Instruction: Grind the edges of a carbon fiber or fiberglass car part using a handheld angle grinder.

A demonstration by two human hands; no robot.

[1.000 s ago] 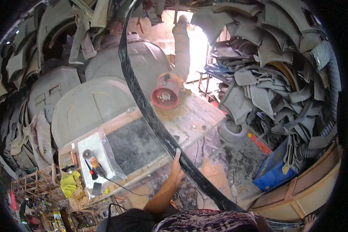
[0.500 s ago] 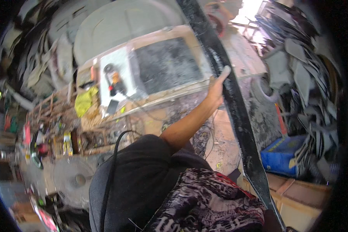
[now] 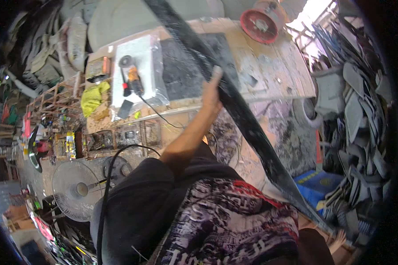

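Note:
A long, narrow black panel (image 3: 247, 121) with a glossy, scuffed face runs slantwise across the view, from top centre to lower right. My left hand (image 3: 213, 93) is closed around its left edge above the middle, the white-covered thumb lying over the face. At the panel's lower end my right hand (image 3: 338, 240) grips it, only partly visible near the rim of the picture. Beyond the panel, a workbench (image 3: 274, 81) carries a dark grey sheet (image 3: 181, 66) and a plastic-wrapped white board (image 3: 143, 51). On that board lies an orange and black angle grinder (image 3: 134, 80) with its cord trailing off.
A yellow cloth (image 3: 94, 98) lies at the bench's left end. A red-rimmed round drum (image 3: 259, 25) stands at the back right. Grey moulded parts (image 3: 356, 95) are piled on the right above a blue box (image 3: 316, 185). A fan (image 3: 75, 190) is at lower left.
The panel has swung more aslant, its upper end going left along with my left hand. My right hand now shows at the lower end. The view has shifted slightly.

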